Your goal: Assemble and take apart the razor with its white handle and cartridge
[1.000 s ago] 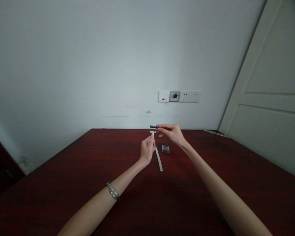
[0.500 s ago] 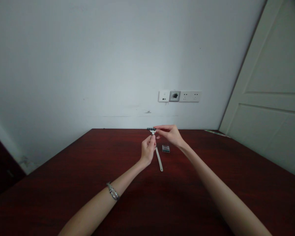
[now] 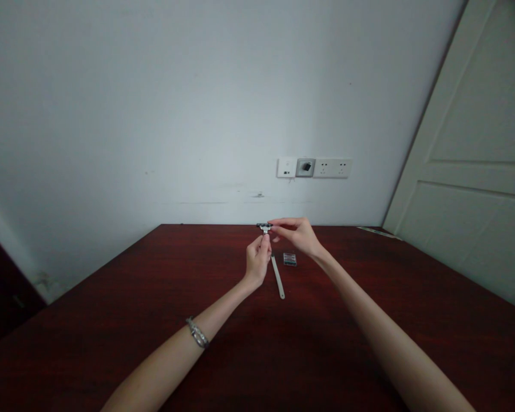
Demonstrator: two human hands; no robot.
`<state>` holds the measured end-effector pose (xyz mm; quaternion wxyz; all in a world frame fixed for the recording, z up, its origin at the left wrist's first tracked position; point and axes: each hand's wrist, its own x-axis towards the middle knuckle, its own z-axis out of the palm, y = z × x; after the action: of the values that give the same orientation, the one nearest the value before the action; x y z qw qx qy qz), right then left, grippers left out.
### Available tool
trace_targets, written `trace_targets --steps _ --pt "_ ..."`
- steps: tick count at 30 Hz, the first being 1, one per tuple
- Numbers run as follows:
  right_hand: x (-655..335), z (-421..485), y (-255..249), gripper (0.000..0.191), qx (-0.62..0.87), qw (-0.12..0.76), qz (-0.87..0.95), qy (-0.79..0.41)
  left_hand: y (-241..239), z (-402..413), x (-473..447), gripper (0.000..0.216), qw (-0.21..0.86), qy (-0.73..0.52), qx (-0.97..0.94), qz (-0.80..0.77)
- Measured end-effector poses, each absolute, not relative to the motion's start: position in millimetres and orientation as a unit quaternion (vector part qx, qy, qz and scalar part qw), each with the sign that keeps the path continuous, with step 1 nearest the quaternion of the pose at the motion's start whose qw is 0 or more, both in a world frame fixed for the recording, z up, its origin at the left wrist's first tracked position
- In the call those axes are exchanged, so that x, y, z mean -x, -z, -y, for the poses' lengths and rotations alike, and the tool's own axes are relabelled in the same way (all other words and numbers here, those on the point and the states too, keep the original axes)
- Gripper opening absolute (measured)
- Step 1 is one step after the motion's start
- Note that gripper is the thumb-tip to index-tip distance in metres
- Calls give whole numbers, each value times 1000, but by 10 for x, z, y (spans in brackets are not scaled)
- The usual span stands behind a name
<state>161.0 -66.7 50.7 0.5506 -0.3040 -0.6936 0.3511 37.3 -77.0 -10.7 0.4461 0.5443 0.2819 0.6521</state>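
Above the far part of the table, my left hand [image 3: 257, 264] is closed around the stem of what looks like a razor, with a silver-white T-shaped neck [image 3: 265, 229]. A dark, narrow blade cartridge [image 3: 263, 225] sits crosswise at the top of the neck. My right hand [image 3: 298, 235] pinches the cartridge's right end between thumb and fingertips. The part of the stem inside my left fist is hidden. Just right of that fist, a pale narrow strip [image 3: 278, 278] with a hole at its near end lies on the table. A small clear case [image 3: 289, 260] with dark contents is beside the strip.
The dark red table [image 3: 154, 286] meets a white wall with sockets and a switch plate [image 3: 314, 168]. A thin, pale, patterned strip [image 3: 377, 232] lies at the back right edge, near a white panelled door [image 3: 476, 171]. A silver bracelet [image 3: 197, 333] circles my left wrist.
The razor's neck and my left thumb have shifted very slightly left. My right hand keeps its pinch at the cartridge's end; the case and the pale strip stay put.
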Motion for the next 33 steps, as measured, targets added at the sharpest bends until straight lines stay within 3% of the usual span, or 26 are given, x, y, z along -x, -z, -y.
trace_targets --steps 33 --pt "-1625 644 -449 23 285 544 717 -329 127 793 -401 42 468 -637 -536 -297"
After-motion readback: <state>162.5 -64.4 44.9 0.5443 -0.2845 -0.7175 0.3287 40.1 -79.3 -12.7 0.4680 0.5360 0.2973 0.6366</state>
